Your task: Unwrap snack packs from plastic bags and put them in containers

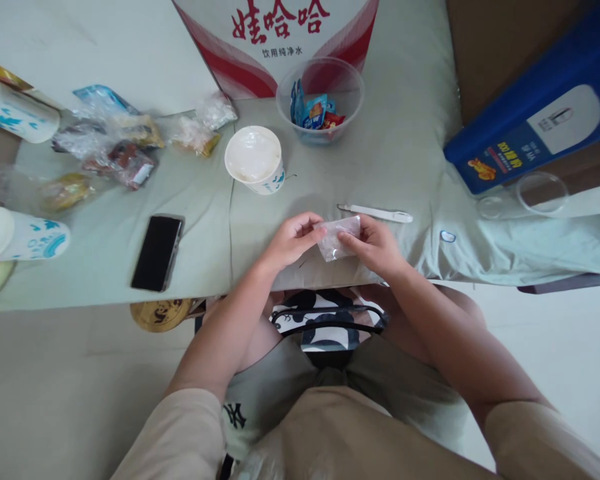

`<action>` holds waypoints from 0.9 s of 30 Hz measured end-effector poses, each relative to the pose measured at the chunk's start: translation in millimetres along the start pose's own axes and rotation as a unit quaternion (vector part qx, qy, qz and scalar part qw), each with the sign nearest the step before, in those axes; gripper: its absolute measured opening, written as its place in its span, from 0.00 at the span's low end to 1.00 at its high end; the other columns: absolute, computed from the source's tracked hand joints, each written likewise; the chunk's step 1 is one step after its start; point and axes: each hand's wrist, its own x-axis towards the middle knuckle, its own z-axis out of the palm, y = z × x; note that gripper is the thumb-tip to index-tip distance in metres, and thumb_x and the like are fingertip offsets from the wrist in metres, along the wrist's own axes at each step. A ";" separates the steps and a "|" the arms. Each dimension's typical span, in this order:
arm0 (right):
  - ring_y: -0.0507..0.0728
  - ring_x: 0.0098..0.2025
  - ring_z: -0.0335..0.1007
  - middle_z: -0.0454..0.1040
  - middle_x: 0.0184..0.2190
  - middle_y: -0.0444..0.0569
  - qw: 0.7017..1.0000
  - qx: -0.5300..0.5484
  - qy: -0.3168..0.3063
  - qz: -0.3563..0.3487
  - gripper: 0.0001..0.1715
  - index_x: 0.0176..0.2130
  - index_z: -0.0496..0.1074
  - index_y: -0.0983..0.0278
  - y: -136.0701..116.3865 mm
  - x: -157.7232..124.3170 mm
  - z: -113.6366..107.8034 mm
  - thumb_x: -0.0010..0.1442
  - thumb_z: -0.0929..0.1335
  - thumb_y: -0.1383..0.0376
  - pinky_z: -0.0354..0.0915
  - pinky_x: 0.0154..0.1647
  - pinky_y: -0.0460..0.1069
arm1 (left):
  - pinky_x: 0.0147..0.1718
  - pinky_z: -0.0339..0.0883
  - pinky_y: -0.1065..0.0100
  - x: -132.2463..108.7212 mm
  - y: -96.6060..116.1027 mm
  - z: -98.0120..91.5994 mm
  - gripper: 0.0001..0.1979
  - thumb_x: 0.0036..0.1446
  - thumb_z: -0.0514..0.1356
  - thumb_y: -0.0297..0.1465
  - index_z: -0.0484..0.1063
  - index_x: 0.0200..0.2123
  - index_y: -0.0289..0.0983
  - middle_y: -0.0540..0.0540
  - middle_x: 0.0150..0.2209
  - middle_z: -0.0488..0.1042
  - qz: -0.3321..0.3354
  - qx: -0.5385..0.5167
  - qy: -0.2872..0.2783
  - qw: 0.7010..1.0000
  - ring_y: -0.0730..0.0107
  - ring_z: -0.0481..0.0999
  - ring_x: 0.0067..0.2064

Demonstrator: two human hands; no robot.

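Observation:
Both hands hold a small clear plastic bag (334, 239) just above the near edge of the cloth-covered table (200, 200). My left hand (293, 240) pinches the bag's left side, and my right hand (375, 247) grips its right side. A white pen-like tool (377, 213) lies on the cloth just beyond my right hand. A white paper cup (255, 160) with a clear film lid stands farther back to the left. Behind it sits a clear plastic bowl (321, 100) holding several small snack packets.
A black phone (158, 252) lies at the left. Wrapped snacks (115, 143) are scattered at the back left, with two lying white cups (17, 110) (23, 237). A red-and-white water carton (275, 40) stands behind. A blue jug (535, 113) lies at right. A panda-print bag (325, 323) rests on my lap.

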 end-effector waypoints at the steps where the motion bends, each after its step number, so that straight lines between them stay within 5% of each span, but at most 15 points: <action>1: 0.51 0.27 0.60 0.68 0.24 0.41 1.000 0.010 -0.001 0.004 0.21 0.32 0.70 0.62 -0.3 0.1 -0.6 0.54 0.76 0.49 0.56 0.28 0.48 | 0.32 0.68 0.70 -0.6 -1.6 -2.6 0.25 0.51 0.73 0.53 0.76 0.36 0.37 0.49 0.30 0.75 0.002 0.005 0.015 1.000 0.73 0.73 0.31; 5: 0.51 0.28 0.64 0.71 0.27 0.42 0.991 0.130 -0.016 0.028 0.22 0.35 0.72 0.62 1.0 -0.3 -2.7 0.52 0.77 0.50 0.62 0.30 0.48 | 0.41 0.76 0.66 -2.5 -6.0 -13.9 0.23 0.53 0.73 0.50 0.78 0.41 0.38 0.45 0.37 0.81 0.058 -0.048 0.056 0.996 0.69 0.81 0.38; 10: 0.53 0.32 0.70 0.76 0.34 0.45 0.962 0.260 -0.041 0.070 0.25 0.40 0.73 0.61 7.3 -0.4 -1.0 0.52 0.79 0.50 0.68 0.35 0.49 | 0.48 0.77 0.67 -3.2 -4.5 -13.9 0.26 0.51 0.77 0.44 0.77 0.49 0.40 0.41 0.49 0.83 0.083 -0.071 -0.003 0.994 0.65 0.83 0.49; 20: 0.55 0.37 0.71 0.75 0.38 0.46 0.978 0.172 -0.101 0.060 0.23 0.49 0.70 0.58 5.4 1.9 0.1 0.60 0.74 0.51 0.69 0.38 0.51 | 0.41 0.76 0.68 -1.0 -5.2 -3.6 0.21 0.56 0.73 0.41 0.78 0.50 0.37 0.42 0.46 0.84 0.072 0.030 -0.003 0.997 0.67 0.82 0.41; 27: 0.53 0.33 0.71 0.75 0.33 0.44 0.979 0.143 -0.129 0.066 0.24 0.52 0.70 0.61 6.4 1.5 0.8 0.60 0.75 0.55 0.67 0.33 0.50 | 0.48 0.76 0.65 -3.4 -6.7 -5.6 0.22 0.58 0.68 0.39 0.78 0.54 0.38 0.39 0.54 0.83 0.114 0.060 -0.033 0.991 0.61 0.83 0.51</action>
